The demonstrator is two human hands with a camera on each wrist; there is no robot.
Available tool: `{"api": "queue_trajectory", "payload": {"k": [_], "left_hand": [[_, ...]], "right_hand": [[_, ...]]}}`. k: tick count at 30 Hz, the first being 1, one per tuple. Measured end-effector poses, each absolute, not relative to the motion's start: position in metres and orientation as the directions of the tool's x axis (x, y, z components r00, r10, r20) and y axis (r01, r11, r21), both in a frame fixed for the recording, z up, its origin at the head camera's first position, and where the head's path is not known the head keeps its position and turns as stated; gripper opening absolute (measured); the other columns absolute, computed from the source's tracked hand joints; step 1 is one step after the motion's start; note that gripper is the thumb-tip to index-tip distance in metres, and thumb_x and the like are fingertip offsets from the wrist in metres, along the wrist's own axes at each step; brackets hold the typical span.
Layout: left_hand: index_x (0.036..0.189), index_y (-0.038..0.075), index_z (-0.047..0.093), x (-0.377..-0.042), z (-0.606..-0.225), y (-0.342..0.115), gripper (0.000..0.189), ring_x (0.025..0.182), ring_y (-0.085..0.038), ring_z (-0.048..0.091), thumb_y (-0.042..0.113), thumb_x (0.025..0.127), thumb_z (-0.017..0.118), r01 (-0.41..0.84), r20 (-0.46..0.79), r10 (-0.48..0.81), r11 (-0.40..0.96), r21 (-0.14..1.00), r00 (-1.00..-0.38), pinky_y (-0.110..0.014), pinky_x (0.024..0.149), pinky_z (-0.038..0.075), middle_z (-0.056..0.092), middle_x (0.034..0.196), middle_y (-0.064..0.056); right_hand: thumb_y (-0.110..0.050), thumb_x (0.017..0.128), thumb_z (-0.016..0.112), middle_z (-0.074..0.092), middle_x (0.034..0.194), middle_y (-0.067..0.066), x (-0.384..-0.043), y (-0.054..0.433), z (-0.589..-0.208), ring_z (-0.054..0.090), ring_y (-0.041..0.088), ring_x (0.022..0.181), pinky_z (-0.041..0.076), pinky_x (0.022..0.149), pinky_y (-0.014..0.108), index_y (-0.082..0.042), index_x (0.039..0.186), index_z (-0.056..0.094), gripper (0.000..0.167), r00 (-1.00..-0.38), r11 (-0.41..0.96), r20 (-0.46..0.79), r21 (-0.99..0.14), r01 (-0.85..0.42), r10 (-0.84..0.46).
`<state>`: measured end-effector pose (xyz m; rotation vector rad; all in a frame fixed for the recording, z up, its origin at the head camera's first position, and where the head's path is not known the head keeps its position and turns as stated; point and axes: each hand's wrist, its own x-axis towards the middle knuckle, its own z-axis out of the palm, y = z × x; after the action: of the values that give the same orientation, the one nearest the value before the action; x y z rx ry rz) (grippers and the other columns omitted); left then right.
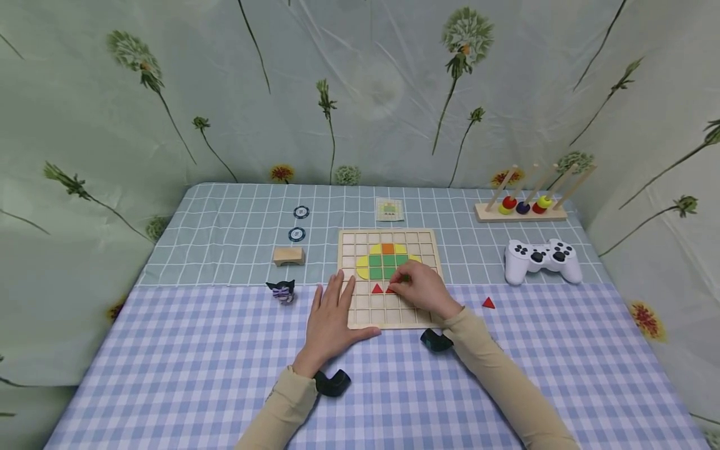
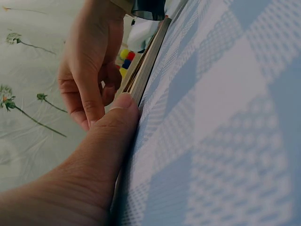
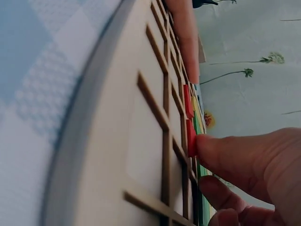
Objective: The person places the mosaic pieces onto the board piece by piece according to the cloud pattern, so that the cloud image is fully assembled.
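Observation:
A wooden grid board (image 1: 360, 317) lies on the table with green squares (image 1: 375, 272), an orange square (image 1: 388, 249) and yellow rounded pieces (image 1: 362, 269) in its cells. One red triangle (image 1: 377, 289) lies in a cell below the green. Beside it, my right hand (image 1: 422, 287) pinches a second red triangle (image 3: 192, 137) at a cell; the thumb touches it in the right wrist view. My left hand (image 1: 332, 322) rests with fingers spread along the board's left side, its thumb (image 2: 123, 106) against the front edge. A third red triangle (image 1: 488, 303) lies right of the board.
Behind the board lies a pattern card (image 1: 389, 210). To the left are two round chips (image 1: 297, 234), a wooden arch block (image 1: 289, 256) and a small figure (image 1: 283, 292). At the right stand a peg rack with beads (image 1: 520, 214) and a white game controller (image 1: 542, 259).

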<state>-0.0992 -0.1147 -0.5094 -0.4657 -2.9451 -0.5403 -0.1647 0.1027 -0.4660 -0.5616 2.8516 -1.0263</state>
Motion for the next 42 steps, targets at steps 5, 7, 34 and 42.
{"api": "queue_trajectory", "payload": {"k": [5,7,34,42], "left_hand": [[0.151,0.01,0.024,-0.1,-0.509,-0.115,0.114,0.142,-0.027,0.011,0.08,0.068,0.057,0.315,0.158,0.277,0.891,0.327,-0.948,-0.046,0.113,0.005,0.015,0.156,-0.014],[0.151,0.01,0.024,-0.1,-0.509,-0.115,0.115,0.142,-0.027,0.011,0.081,0.067,0.057,0.312,0.157,0.275,0.893,0.325,-0.949,-0.046,0.113,0.005,0.015,0.156,-0.014],[0.151,0.01,0.024,-0.099,-0.511,-0.115,0.116,0.143,-0.027,0.008,0.08,0.067,0.058,0.317,0.167,0.274,0.88,0.354,-0.947,-0.047,0.113,0.004,0.014,0.156,-0.014],[0.152,0.01,0.022,-0.099,-0.51,-0.114,0.115,0.143,-0.027,0.007,0.08,0.067,0.057,0.312,0.154,0.274,0.882,0.353,-0.949,-0.046,0.113,0.003,0.013,0.156,-0.013]], "right_hand": [[-0.018,0.081,0.076,0.056,0.079,-0.004,-0.161,0.101,-0.467,0.049,0.013,0.071,0.043,0.063,0.031,-0.016,0.076,0.072,0.007,-0.937,0.729,0.09,-0.606,-0.32,-0.336],[-0.019,0.081,0.077,0.056,0.08,-0.004,-0.16,0.102,-0.466,0.05,0.013,0.072,0.043,0.065,0.031,-0.016,0.077,0.072,0.007,-0.943,0.724,0.091,-0.618,-0.306,-0.32],[-0.04,0.082,0.072,0.057,0.071,0.004,-0.114,0.247,-0.447,0.05,0.021,0.062,0.035,0.053,0.031,-0.004,0.086,0.062,0.037,-0.989,0.877,-0.1,-0.457,0.146,0.112],[-0.038,0.083,0.071,0.055,0.069,0.002,-0.109,0.247,-0.453,0.048,0.019,0.06,0.034,0.051,0.031,-0.004,0.086,0.064,0.035,-0.99,0.893,-0.115,-0.433,0.124,0.082]]}}
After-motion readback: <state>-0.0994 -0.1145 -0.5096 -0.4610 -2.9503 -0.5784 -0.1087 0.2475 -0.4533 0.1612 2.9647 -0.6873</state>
